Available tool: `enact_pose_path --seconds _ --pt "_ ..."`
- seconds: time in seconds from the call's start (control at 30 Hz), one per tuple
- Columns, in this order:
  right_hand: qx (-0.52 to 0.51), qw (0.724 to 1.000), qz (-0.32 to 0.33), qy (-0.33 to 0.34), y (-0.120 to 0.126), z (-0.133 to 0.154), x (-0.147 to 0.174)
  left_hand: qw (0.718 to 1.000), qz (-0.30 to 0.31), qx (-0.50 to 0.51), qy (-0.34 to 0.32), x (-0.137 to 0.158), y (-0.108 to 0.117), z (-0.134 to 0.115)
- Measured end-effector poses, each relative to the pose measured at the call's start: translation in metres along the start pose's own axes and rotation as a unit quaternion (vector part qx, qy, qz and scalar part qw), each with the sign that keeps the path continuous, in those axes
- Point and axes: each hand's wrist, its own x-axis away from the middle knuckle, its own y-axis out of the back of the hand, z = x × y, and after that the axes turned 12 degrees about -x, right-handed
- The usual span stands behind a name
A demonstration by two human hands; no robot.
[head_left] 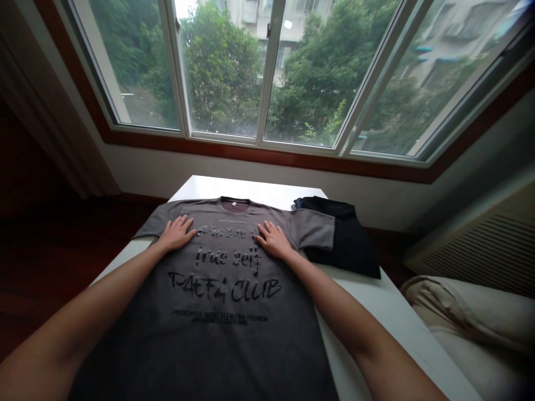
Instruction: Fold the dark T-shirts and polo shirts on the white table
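In the head view, with the clock centred on the shirt's lettering and 12 toward the window [267,83], a dark grey T-shirt [217,345] lies spread front up on a white table [371,303]. Its collar [236,206], with a small pale label inside, sits at 12 o'clock, and its body runs down past 6 o'clock to the bottom edge of the view. The black lettering [224,287] includes "true self" and "PAEFA CLUB".

The left hand [178,234] rests palm down on the shirt at 10 o'clock, its fingers stretched out and slightly apart. The right hand [273,238] rests at 2 o'clock, also palm down, fingers a little spread on the fabric. Both hands' fingertips point toward the top line of print.

Between 2 and 3 o'clock, a black folded garment [357,245] lies on the table, partly under the shirt's sleeve [315,228]. Just past 3 o'clock, beside the table, is a cream cloth bundle [472,306]; a curtain [71,111] hangs between 10 and 11.
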Motion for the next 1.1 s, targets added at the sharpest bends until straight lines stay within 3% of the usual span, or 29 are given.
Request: enact_pose_path --seconds 0.13,0.2,0.33,0.43,0.5,0.57,0.63,0.73,0.83,0.97,1.1 --pt "-0.007 0.996 -0.05 -0.078 0.015 0.0 0.016 0.999 0.009 0.01 0.049 0.01 0.013 -0.022" --pt "-0.009 0.997 -0.056 -0.046 0.016 0.011 0.028 0.999 -0.008 0.015 0.045 0.018 0.022 -0.043" --pt "-0.018 0.994 -0.003 0.106 -0.001 0.034 0.064 0.996 -0.023 0.045 -0.076 0.056 0.034 -0.106" --pt "-0.021 0.995 0.009 0.1 -0.006 0.032 0.084 0.979 -0.022 0.056 -0.192 0.095 0.036 -0.135" --pt "-0.016 0.999 -0.002 0.051 -0.003 0.027 0.09 0.972 -0.022 0.056 -0.228 0.112 0.036 -0.134" --pt "-0.011 1.0 -0.01 0.025 0.0 0.029 0.097 0.977 -0.017 0.051 -0.207 0.119 0.036 -0.122" --pt "-0.015 0.998 -0.001 0.063 -0.003 0.041 0.106 0.985 -0.01 0.044 -0.164 0.118 0.035 -0.108" --pt "-0.033 0.984 0.03 0.174 -0.015 0.064 0.124 0.991 -0.007 0.035 -0.13 0.113 0.033 -0.096" --pt "-0.035 0.983 0.031 0.179 -0.019 0.067 0.132 0.991 -0.007 0.027 -0.129 0.113 0.03 -0.088" --pt "-0.009 0.996 -0.04 0.077 0.007 0.023 0.119 0.998 0.012 0.012 -0.066 0.11 0.024 -0.071" --pt "-0.014 0.978 -0.205 -0.043 0.058 -0.042 0.107 1.0 0.006 0.005 -0.008 0.105 0.023 -0.071"
